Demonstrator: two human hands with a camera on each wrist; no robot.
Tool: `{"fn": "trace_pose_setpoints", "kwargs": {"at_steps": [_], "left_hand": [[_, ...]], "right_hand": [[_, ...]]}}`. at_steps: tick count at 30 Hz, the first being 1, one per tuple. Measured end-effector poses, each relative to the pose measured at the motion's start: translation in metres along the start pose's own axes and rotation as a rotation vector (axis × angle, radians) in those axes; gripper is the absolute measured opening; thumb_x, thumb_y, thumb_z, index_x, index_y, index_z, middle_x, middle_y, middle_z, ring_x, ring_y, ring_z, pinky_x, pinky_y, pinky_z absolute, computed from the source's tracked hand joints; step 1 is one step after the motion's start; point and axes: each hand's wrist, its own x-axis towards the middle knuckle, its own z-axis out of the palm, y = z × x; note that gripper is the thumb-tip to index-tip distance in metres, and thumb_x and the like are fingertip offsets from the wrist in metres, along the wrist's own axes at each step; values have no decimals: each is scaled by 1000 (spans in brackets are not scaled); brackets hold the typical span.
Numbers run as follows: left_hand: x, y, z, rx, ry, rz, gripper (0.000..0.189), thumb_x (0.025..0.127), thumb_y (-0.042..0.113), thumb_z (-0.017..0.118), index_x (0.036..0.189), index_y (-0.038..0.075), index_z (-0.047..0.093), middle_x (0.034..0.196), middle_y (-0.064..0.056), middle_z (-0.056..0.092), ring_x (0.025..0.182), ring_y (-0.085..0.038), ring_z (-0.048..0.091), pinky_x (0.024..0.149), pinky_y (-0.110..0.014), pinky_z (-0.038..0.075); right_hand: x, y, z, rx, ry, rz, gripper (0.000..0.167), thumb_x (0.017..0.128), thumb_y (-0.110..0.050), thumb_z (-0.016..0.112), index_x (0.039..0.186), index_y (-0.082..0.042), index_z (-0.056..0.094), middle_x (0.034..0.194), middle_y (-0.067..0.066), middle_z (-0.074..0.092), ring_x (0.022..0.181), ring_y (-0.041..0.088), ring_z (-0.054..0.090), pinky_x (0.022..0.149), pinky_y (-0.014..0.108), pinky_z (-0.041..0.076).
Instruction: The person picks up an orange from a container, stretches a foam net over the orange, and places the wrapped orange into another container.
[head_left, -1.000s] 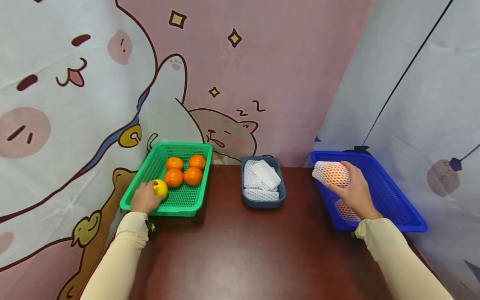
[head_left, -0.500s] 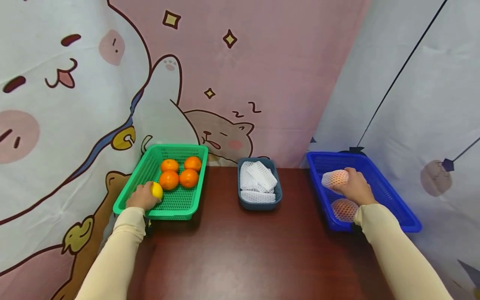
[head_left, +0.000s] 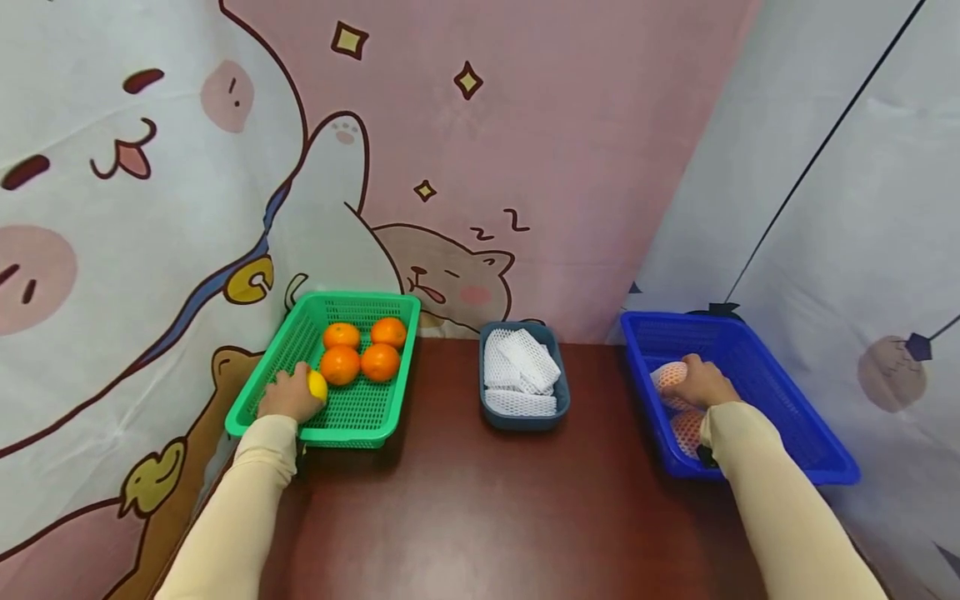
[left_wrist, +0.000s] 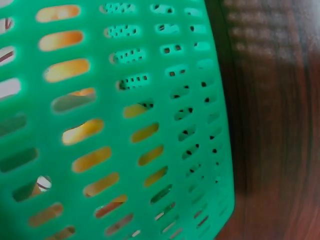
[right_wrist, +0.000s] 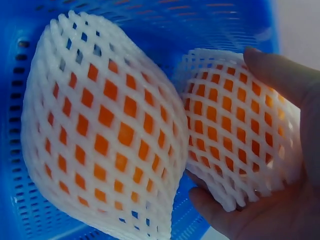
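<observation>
My left hand grips a yellow lemon-like fruit in the left part of the green basket. Beside it sit several oranges. In the left wrist view, the basket wall hides that hand, and yellow shows through the slots. My right hand reaches down into the blue basket, holding an orange in a white foam net between thumb and fingers. Next to it, a second net-covered orange lies in the basket.
Between the baskets, a small dark blue-grey box holds several white foam nets. All stand on a dark brown table. A printed cloth hangs close behind and at both sides.
My right hand has lowered the net-covered orange from above the blue basket's rim down into it, beside the other one. My left hand stays at the yellow fruit.
</observation>
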Motion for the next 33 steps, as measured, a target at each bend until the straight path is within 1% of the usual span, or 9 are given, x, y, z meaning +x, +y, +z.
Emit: {"fn": "trace_pose_setpoints", "kwargs": {"at_steps": [3, 6, 10, 13, 15, 18, 21, 27, 33], "left_hand": [[5, 2, 2, 19, 2, -1, 69, 83, 25, 70, 136, 1, 34, 110, -36, 44, 89, -55, 50, 65, -60, 45], [3, 2, 2, 34, 15, 5, 74, 81, 27, 74, 136, -3, 34, 112, -36, 44, 88, -54, 52, 67, -61, 46], [-1, 3, 0, 28, 16, 16, 77, 80, 25, 76, 136, -8, 35, 113, -36, 42, 87, -53, 54, 73, -62, 47], [-2, 5, 0, 2, -20, 14, 79, 79, 24, 77, 137, -7, 33, 110, -37, 43, 87, -52, 54, 75, -62, 46], [-1, 6, 1, -8, -45, 9, 82, 78, 23, 78, 139, -5, 32, 108, -37, 45, 88, -52, 54, 75, -61, 46], [1, 5, 1, -16, -66, 10, 85, 77, 22, 79, 141, -3, 31, 108, -38, 47, 89, -52, 54, 76, -61, 45], [1, 4, 4, -18, -73, 18, 85, 76, 21, 80, 141, -3, 31, 108, -37, 47, 89, -50, 54, 75, -60, 46], [-2, 7, 2, -9, -65, 44, 79, 73, 18, 80, 138, -3, 39, 107, -33, 51, 86, -45, 54, 72, -56, 46], [-7, 11, -5, 7, -45, 60, 76, 74, 18, 79, 139, -2, 42, 109, -32, 54, 87, -44, 55, 71, -56, 46]], "right_hand": [[2, -2, 0, -14, -26, -13, 90, 82, -37, 70, 138, 18, 25, 129, 48, 33, 115, 63, 37, 91, 68, 35], [4, -4, 3, -31, -48, -26, 88, 81, -35, 71, 137, 17, 27, 128, 49, 34, 115, 63, 37, 91, 69, 36], [6, -4, 6, -47, -69, -18, 89, 79, -36, 73, 139, 13, 29, 128, 49, 32, 114, 65, 38, 87, 70, 37], [9, -3, 8, -43, -104, 2, 91, 78, -37, 73, 141, 12, 27, 129, 49, 29, 113, 66, 37, 86, 71, 37], [11, -2, 10, -40, -123, 11, 90, 80, -33, 72, 141, 13, 25, 130, 49, 28, 114, 66, 36, 87, 71, 36], [15, 0, 11, -55, -123, 13, 83, 80, -27, 69, 137, 16, 27, 127, 48, 33, 112, 64, 40, 87, 69, 38], [14, 5, 14, -62, -118, 12, 80, 79, -24, 68, 134, 17, 28, 123, 48, 35, 109, 64, 42, 85, 69, 39], [10, 3, 11, -65, -126, 3, 84, 80, -29, 67, 140, 13, 26, 131, 49, 25, 116, 69, 27, 89, 76, 30], [9, -2, 5, -54, -109, -41, 86, 79, -28, 69, 140, 14, 25, 131, 50, 25, 116, 71, 26, 91, 76, 27]]}}
